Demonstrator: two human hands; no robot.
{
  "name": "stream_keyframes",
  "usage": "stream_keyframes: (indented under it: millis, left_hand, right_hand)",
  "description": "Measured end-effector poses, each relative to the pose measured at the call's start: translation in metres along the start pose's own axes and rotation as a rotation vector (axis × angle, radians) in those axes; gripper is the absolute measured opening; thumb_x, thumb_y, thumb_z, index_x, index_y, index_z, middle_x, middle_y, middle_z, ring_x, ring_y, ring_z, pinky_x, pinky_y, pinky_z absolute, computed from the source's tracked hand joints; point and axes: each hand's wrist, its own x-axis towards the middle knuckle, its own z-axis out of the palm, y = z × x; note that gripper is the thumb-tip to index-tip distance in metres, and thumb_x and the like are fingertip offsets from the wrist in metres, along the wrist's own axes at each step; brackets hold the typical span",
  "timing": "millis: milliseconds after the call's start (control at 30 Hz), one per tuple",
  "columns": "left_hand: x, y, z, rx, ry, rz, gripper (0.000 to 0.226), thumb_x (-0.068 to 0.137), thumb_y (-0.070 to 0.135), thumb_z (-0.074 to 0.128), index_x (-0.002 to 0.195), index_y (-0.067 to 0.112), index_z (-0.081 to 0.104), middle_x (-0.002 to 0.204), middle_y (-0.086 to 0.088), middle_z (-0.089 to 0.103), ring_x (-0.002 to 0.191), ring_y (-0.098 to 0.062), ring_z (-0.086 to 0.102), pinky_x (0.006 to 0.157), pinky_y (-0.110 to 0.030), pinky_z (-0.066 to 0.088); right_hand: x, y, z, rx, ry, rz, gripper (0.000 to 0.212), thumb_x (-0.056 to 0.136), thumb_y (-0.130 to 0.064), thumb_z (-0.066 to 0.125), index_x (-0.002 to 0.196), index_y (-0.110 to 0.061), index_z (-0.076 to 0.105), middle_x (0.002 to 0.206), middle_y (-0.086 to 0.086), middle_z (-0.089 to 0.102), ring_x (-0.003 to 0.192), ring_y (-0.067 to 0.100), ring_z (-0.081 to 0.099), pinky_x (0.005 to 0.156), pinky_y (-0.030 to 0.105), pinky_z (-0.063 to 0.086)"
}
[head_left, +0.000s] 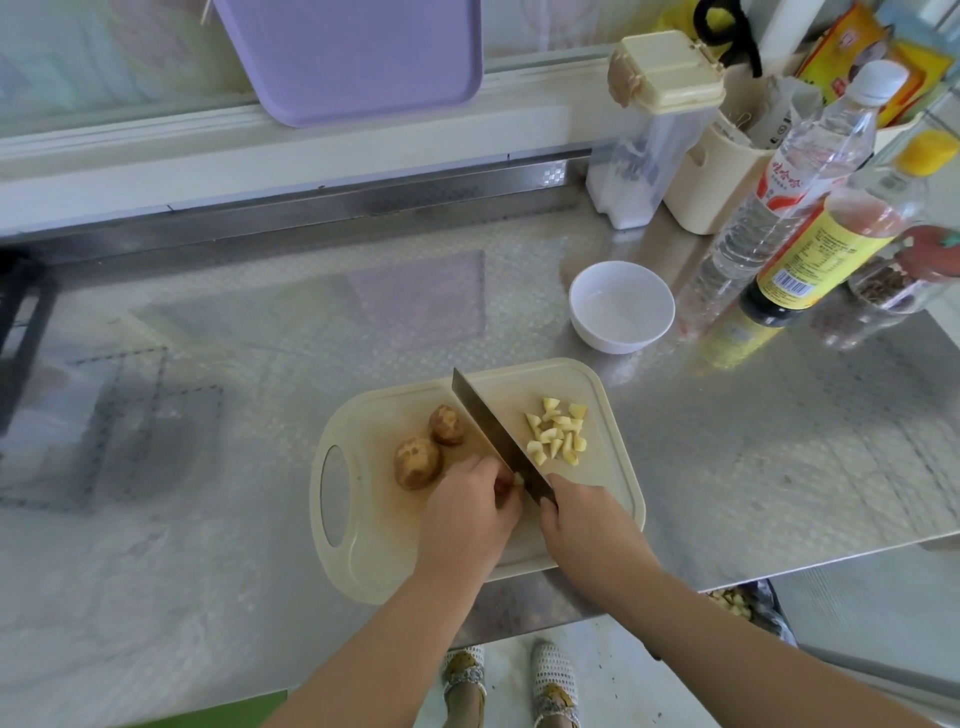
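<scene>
A cream cutting board (374, 561) lies on the steel counter. My right hand (582, 519) grips the handle of a broad knife (491, 434), whose blade slants across the board. My left hand (470, 506) pinches a small piece (506, 484) against the board right beside the blade. Two brownish peeled lumps (415, 461) (447, 424) sit left of the blade. A pile of several pale yellow cut chunks (558, 436) lies right of it.
A white bowl (621, 306) stands beyond the board. Bottles (789, 187) (826, 244), a spice jar (893, 280) and cream containers (660, 119) crowd the back right. A purple tray (353, 57) leans at the back. The counter's front edge is near my feet (511, 680).
</scene>
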Motion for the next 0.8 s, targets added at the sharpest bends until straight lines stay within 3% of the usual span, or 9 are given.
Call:
stream_keyframes:
  millis: [233, 400, 500, 567, 667, 733, 800]
  left_hand:
    - [0.008, 0.002, -0.002, 0.021, -0.023, 0.011, 0.01, 0.086, 0.033, 0.065, 0.09, 0.024, 0.067, 0.088, 0.01, 0.061, 0.08, -0.01, 0.057, 0.066, -0.03, 0.05]
    - [0.029, 0.015, 0.001, 0.051, -0.063, 0.029, 0.011, 0.091, 0.034, 0.062, 0.097, 0.026, 0.067, 0.095, 0.008, 0.067, 0.086, -0.01, 0.062, 0.074, -0.033, 0.055]
    - [0.038, 0.02, -0.002, -0.016, -0.1, -0.02, 0.014, 0.092, 0.03, 0.065, 0.103, 0.023, 0.068, 0.099, 0.007, 0.071, 0.092, -0.011, 0.065, 0.082, -0.032, 0.055]
    - [0.033, 0.018, -0.013, -0.147, -0.025, -0.081, 0.014, 0.09, 0.024, 0.069, 0.103, 0.02, 0.07, 0.097, 0.007, 0.072, 0.091, -0.009, 0.066, 0.084, -0.025, 0.053]
    - [0.017, 0.016, -0.044, -0.345, 0.299, -0.121, 0.012, 0.091, 0.015, 0.066, 0.101, 0.02, 0.069, 0.09, 0.013, 0.069, 0.081, -0.002, 0.065, 0.076, -0.015, 0.05]
    - [0.014, 0.019, -0.066, -0.366, 0.477, -0.004, 0.015, 0.092, 0.01, 0.062, 0.102, 0.02, 0.067, 0.09, 0.016, 0.065, 0.079, 0.001, 0.063, 0.071, -0.01, 0.047]
    - [0.018, 0.028, -0.08, -0.234, 0.404, 0.231, 0.019, 0.092, 0.007, 0.059, 0.103, 0.019, 0.069, 0.095, 0.011, 0.064, 0.082, -0.002, 0.061, 0.074, -0.013, 0.046]
  right_hand:
    - [0.007, 0.0, -0.017, 0.087, 0.043, 0.017, 0.022, 0.101, -0.029, 0.04, 0.095, -0.019, 0.059, 0.084, 0.002, 0.062, 0.078, 0.023, 0.062, 0.076, 0.044, 0.056]
    - [-0.001, 0.021, -0.042, 0.092, 0.095, -0.052, 0.02, 0.101, -0.031, 0.043, 0.09, -0.02, 0.057, 0.071, 0.003, 0.06, 0.063, 0.022, 0.058, 0.06, 0.042, 0.051]
    - [0.002, 0.027, -0.052, 0.062, 0.152, -0.102, 0.015, 0.101, -0.034, 0.045, 0.105, -0.026, 0.057, 0.072, 0.001, 0.063, 0.061, 0.022, 0.06, 0.057, 0.041, 0.052]
    - [0.003, 0.031, -0.056, 0.014, 0.192, -0.133, 0.018, 0.101, -0.037, 0.046, 0.117, -0.031, 0.052, 0.075, -0.003, 0.066, 0.062, 0.019, 0.061, 0.055, 0.036, 0.052]
    - [0.004, 0.037, -0.06, -0.101, 0.23, -0.166, 0.021, 0.1, -0.041, 0.048, 0.119, -0.034, 0.042, 0.082, -0.006, 0.069, 0.067, 0.017, 0.064, 0.058, 0.035, 0.054]
    - [0.004, 0.041, -0.06, -0.171, 0.233, -0.194, 0.022, 0.099, -0.042, 0.049, 0.116, -0.033, 0.037, 0.081, -0.007, 0.068, 0.065, 0.016, 0.063, 0.055, 0.034, 0.054]
    - [0.005, 0.041, -0.06, -0.236, 0.239, -0.239, 0.022, 0.098, -0.04, 0.051, 0.111, -0.032, 0.034, 0.074, -0.008, 0.064, 0.055, 0.013, 0.057, 0.046, 0.028, 0.046]
